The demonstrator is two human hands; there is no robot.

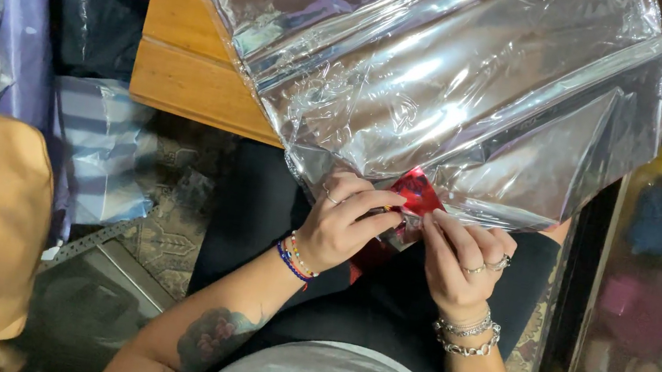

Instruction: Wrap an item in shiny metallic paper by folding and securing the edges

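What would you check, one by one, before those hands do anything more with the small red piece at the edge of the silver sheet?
1. Both hands on the red piece: ok. The left hand and right hand pinch it from either side.
2. Red piece at the near edge of the silver sheet: ok, it touches the edge.
3. Sheet supported: ok in part. It lies over the wooden table, but the near edge hangs above the lap.
4. Sheet smooth: not ok, it is creased and wrinkled.
5. Red piece stuck down: cannot tell, the fingers cover it.
6. What lies under the sheet: cannot tell, reflections hide it.
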